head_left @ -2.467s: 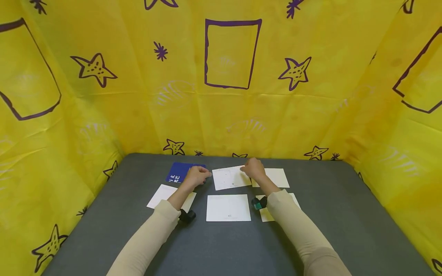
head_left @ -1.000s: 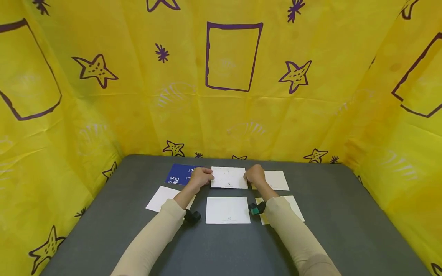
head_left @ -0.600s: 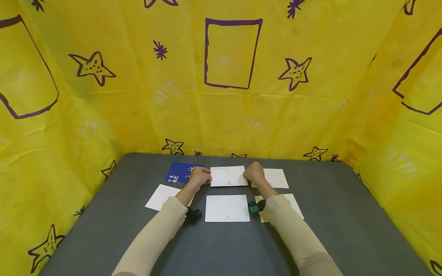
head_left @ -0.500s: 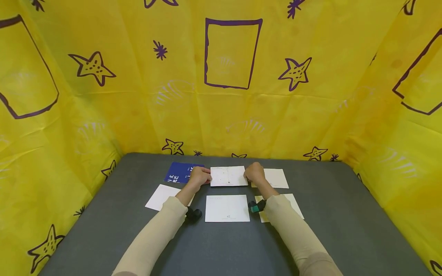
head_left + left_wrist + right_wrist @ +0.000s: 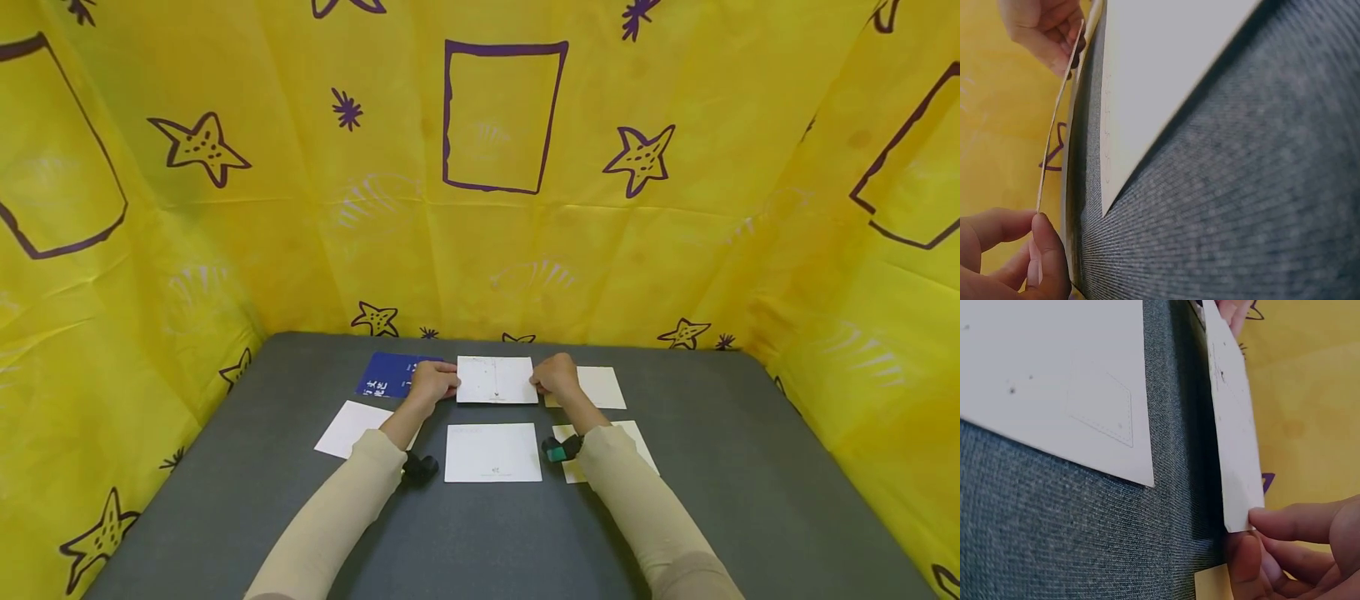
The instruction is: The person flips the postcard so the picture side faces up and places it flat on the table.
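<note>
Both hands have moved since the earliest frame: the left hand (image 5: pixel 433 383) was beside the white card (image 5: pixel 495 380) and is now on its edge, and the card, which sat slanted then, now lies straight across between the hands. It also looks a tiny bit higher than half a second ago.

Most of the laying out looks done to me. Five other cards lie on the grey table (image 5: pixel 487 533): a blue card (image 5: pixel 382 375) just left of the grip, a front left card (image 5: pixel 345 429) on the near side of the left hand, a middle card (image 5: pixel 493 452) straight in front of the grip, a back right card (image 5: pixel 602 387) just past the right hand (image 5: pixel 557 377), and a front right card (image 5: pixel 574 472) partly under that arm. Only the held card is off the table, so putting it down may be what is left.

Each hand pinches one side of it with finger and thumb tips; the wrist views show this well. The two arms reach forward, with the left sleeve (image 5: pixel 337 508) and the right sleeve (image 5: pixel 652 508) slanting in toward the card.
</note>
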Demonstrator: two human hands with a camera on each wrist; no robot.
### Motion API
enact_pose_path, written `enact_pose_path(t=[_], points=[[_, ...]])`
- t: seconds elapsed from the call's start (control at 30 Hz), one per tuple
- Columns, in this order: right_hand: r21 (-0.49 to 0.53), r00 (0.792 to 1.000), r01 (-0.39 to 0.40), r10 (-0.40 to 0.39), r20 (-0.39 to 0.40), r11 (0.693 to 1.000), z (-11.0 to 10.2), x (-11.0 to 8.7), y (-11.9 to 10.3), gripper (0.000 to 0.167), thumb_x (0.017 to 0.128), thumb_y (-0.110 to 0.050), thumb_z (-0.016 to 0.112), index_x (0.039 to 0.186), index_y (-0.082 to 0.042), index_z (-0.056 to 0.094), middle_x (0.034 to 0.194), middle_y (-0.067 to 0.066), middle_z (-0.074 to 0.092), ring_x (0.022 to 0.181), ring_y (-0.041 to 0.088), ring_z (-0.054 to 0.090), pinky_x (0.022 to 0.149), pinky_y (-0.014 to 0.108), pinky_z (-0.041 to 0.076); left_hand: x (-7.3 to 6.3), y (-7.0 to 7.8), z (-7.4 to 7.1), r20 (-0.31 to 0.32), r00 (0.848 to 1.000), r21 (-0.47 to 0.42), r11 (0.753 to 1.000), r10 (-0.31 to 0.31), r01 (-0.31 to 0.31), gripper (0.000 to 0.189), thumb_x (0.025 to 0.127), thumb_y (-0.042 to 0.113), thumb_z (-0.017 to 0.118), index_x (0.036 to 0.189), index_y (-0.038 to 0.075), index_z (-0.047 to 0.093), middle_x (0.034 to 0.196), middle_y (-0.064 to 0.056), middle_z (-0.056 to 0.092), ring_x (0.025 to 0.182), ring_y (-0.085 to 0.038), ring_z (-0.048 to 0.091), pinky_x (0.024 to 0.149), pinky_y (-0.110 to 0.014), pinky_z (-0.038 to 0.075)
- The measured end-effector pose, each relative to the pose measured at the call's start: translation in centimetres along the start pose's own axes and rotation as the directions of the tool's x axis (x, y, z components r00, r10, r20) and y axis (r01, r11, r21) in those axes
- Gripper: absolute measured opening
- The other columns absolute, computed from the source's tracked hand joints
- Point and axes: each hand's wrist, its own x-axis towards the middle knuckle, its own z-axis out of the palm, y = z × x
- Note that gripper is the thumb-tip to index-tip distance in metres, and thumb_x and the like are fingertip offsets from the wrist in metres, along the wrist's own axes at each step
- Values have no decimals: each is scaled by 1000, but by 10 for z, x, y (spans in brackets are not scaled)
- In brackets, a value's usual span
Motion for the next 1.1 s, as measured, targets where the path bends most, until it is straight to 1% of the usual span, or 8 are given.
enact_pose_path(t=[0.07, 0.27, 0.5, 0.63, 0.77, 0.9, 1.0, 1.1], points=[[10, 1000, 0, 1, -4, 1000, 0, -1, 0, 16, 73, 8, 67, 88, 12, 73, 64, 9, 63, 45, 13, 54, 44, 21, 48, 0, 0, 0, -14, 1000, -17, 1000, 3, -3, 30, 82, -7, 65, 112, -7, 68, 109, -23, 68, 68, -11, 60, 58, -18, 54], [57, 1000, 28, -28, -4, 998, -3, -7, -2, 18, 81, 4, 65, 97, 8, 72, 81, 19, 70, 56, 17, 61, 54, 25, 55, 2, 0, 0, -66, 997, -61, 997, 40, -45, 27, 82, -2, 69, 109, -5, 71, 106, -22, 70, 68, -10, 62, 60, -19, 57], [121, 999, 33, -30, -26, 992, -4, -9, -4, 15, 83, 0, 68, 97, 3, 70, 82, 18, 69, 61, 21, 63, 59, 29, 57, 3, 1, -1, -86, 995, -93, 994, 41, -49, 25, 83, 0, 70, 107, -4, 71, 99, -18, 70, 69, -11, 62, 61, -21, 58], [137, 999, 27, -23, -29, 990, -4, -8, -4, 14, 84, -1, 68, 97, 5, 70, 88, 21, 70, 63, 22, 64, 62, 29, 58, 3, 1, 0, -92, 995, -97, 994, 41, -50, 23, 83, 1, 69, 106, -4, 70, 93, -15, 69, 68, -11, 61, 61, -20, 57], [157, 999, 32, -28, -32, 987, -4, -9, -3, 15, 84, 0, 67, 96, 8, 70, 82, 19, 69, 62, 21, 63, 61, 28, 58, 3, 1, 0, -95, 994, -94, 994, 49, -58, 22, 84, 2, 68, 105, -4, 70, 87, -11, 68, 67, -10, 60, 61, -20, 57], [193, 998, 60, -52, -44, 979, -6, -10, -1, 15, 84, 1, 67, 96, 9, 70, 73, 11, 66, 59, 17, 60, 58, 27, 56, 2, 2, 1, -90, 994, -87, 994, 57, -65, 20, 85, 4, 69, 103, -4, 70, 84, -9, 67, 67, -10, 60, 63, -23, 58], [217, 996, 82, -73, -50, 973, -8, -12, -2, 14, 84, -1, 68, 96, 7, 69, 72, 8, 65, 60, 17, 60, 59, 27, 56, 1, 4, 0, -93, 994, -84, 994, 60, -67, 19, 85, 6, 71, 101, -5, 70, 83, -9, 67, 67, -10, 60, 65, -24, 59], [225, 995, 89, -79, -54, 970, -10, -13, -3, 14, 85, -2, 69, 96, 6, 70, 74, 8, 66, 61, 17, 59, 58, 25, 56, 1, 5, -2, -87, 994, -87, 994, 63, -70, 19, 84, 6, 72, 100, -5, 71, 86, -10, 69, 67, -10, 61, 65, -23, 59]])
